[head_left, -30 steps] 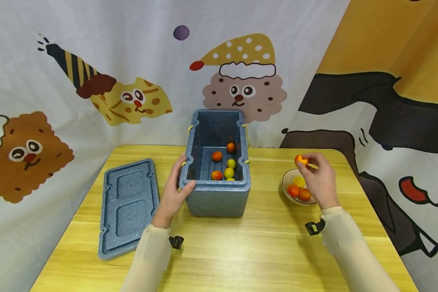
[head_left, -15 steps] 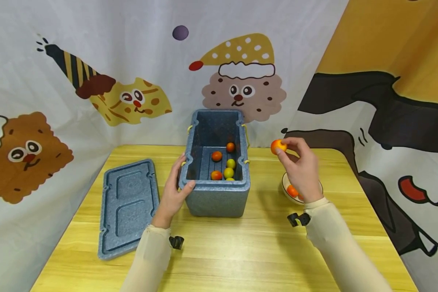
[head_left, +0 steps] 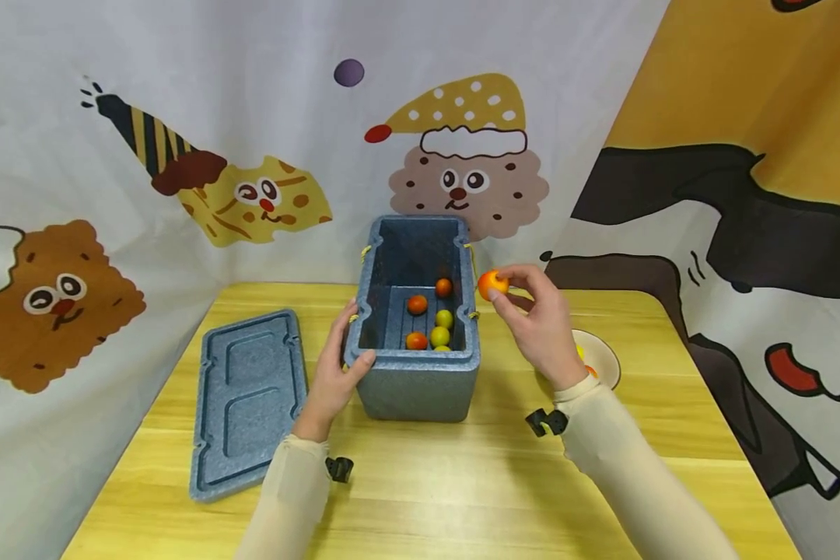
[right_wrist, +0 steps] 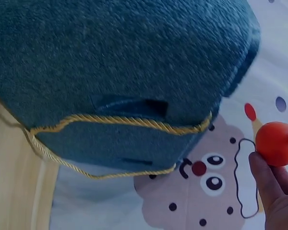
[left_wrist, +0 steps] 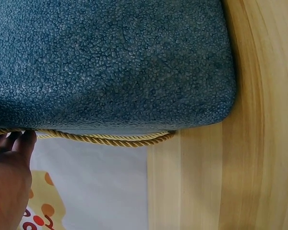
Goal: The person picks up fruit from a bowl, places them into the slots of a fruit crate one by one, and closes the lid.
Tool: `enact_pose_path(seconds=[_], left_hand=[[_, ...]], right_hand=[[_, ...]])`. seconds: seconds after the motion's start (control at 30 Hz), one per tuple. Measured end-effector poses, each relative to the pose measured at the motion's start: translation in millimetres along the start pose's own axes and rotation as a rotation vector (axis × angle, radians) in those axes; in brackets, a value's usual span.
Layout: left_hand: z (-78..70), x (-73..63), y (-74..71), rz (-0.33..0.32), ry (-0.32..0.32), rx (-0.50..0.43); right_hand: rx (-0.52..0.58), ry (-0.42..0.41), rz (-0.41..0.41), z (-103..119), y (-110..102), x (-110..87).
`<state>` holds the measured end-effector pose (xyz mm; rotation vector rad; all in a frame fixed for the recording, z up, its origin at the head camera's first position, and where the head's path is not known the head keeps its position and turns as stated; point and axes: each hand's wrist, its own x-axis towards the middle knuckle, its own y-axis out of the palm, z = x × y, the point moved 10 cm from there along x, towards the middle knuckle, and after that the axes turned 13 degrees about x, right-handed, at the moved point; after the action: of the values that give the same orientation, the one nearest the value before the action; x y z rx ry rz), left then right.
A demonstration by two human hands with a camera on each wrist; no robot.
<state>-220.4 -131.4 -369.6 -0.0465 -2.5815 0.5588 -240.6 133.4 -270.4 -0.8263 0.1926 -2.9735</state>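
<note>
My right hand (head_left: 540, 323) pinches a small round orange-red fruit (head_left: 493, 285), like a tomato, between thumb and fingertips. It is held in the air just right of the blue-grey foam box (head_left: 420, 389); the right wrist view shows the smooth fruit (right_wrist: 277, 143) beside the box's far end. My left hand (head_left: 332, 381) rests on the box's near left corner, thumb at the front rim, fingers along the side by a yellow cord (left_wrist: 110, 139). Inside the box lie several fruits, some orange-red (head_left: 417, 304), some yellow (head_left: 439, 336).
A pale bowl (head_left: 605, 358) with more fruits stands at the right, partly hidden behind my right hand and wrist. The box's lid (head_left: 248, 404) lies flat at the left. Behind the wooden table (head_left: 420, 498) hangs a cartoon-printed cloth (head_left: 266, 70).
My right hand has carried the orange-red fruit left from above the bowl to beside the box's right rim. The left hand has stayed on the box corner.
</note>
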Motion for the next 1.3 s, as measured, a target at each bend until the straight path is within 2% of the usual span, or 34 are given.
enact_pose_path(seconds=[0.23,0.43,0.6,0.87,1.3], left_hand=[[2.6,0.3,-1.0,-0.001,0.000,-0.006],[1.3,-2.2,-0.1,0.007,0.005,-0.001],[0.0,-2.5,1.5,0.014,-0.003,0.012],[-2.7,-1.9,1.0,0.004,0.000,0.007],[2.3,-0.9,1.0,-0.006,0.002,0.000]], right_hand=[[0.018,0.010,0.074,-29.4,18.7,7.5],[0.019,0.010,0.159,-32.8,43.2,7.8],[-0.016,0.029,0.192,-38.3,55.8,6.9],[-0.070,-0.061,0.274,-35.0,77.5,5.6],[-0.252,-0.084,0.374,-38.9,103.9,3.1]])
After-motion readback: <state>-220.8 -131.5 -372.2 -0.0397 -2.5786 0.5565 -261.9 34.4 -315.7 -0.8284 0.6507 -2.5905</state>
